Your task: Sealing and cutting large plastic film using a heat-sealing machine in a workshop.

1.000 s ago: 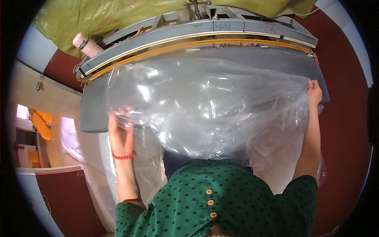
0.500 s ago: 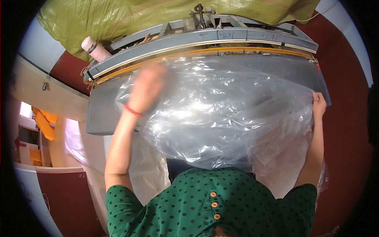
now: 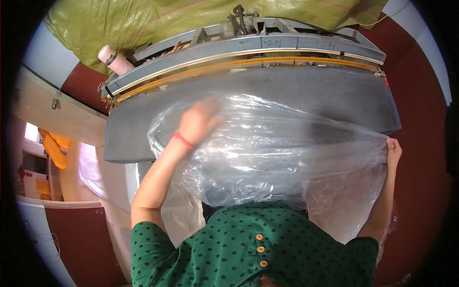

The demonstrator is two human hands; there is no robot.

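Observation:
A large sheet of clear plastic film (image 3: 253,143) lies crumpled and shiny over the near part of a dark grey padded work surface (image 3: 306,83) and hangs down over its near edge. My left hand (image 3: 197,123), with a red beaded bracelet at the wrist, is over the film's left part, smeared by motion, its fingers looking stretched out. Whether it touches the film I cannot tell. Out at the right end, my right hand (image 3: 393,149) pinches the film's corner, pulling that edge into taut creases.
Behind the padded surface runs a grey metal frame (image 3: 220,47) with orange strips (image 3: 191,71) along it and a metal clamp (image 3: 240,19) on top. A pink bottle (image 3: 114,60) leans at the frame's left end. Yellow-green sheeting (image 3: 158,24) covers the back.
The film's far edge has come toward me, baring more of the grey surface. My right hand moved nearer and slightly right with the corner. My left hand moved right and nearer.

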